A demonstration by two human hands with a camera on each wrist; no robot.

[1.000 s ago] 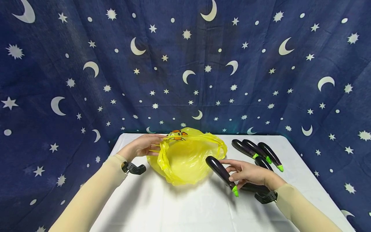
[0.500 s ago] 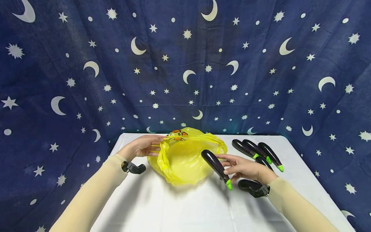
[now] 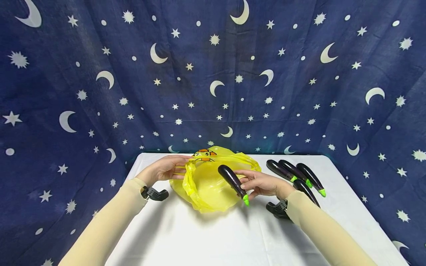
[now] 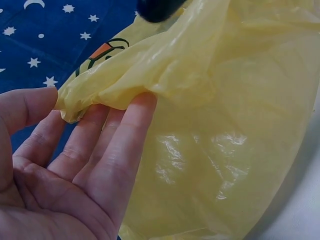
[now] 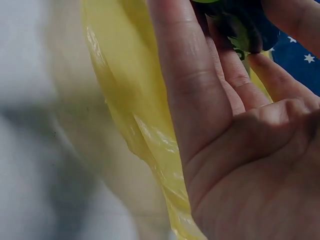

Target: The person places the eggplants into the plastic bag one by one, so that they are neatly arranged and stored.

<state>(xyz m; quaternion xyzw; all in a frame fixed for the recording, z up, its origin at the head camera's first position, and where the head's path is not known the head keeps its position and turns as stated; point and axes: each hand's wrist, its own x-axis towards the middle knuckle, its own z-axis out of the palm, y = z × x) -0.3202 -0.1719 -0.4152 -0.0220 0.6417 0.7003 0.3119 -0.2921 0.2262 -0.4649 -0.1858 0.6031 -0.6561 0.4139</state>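
A yellow plastic bag [image 3: 213, 188] stands on the white table with its mouth facing me. My left hand [image 3: 168, 168] pinches its rim at the left; in the left wrist view the thumb lies on the film's edge and the fingers [image 4: 112, 165] reach behind it. My right hand [image 3: 264, 183] holds a dark purple eggplant [image 3: 229, 177] near its green stem end, thumb in front. The eggplant slants, its blunt end up and left, overlapping the bag's opening in the head view. In the right wrist view only its stem end [image 5: 245, 27] shows between the fingers.
Three eggplants [image 3: 296, 173] lie side by side at the back right of the table [image 3: 186, 240]. Another eggplant [image 3: 305, 191] lies nearer, partly covered by my right forearm. A dark blue curtain [image 3: 213, 74] with moons and stars hangs behind the table.
My right hand has moved left and slightly away from me, carrying the eggplant from the bag's right side to in front of its mouth. My left hand has stayed at the rim.
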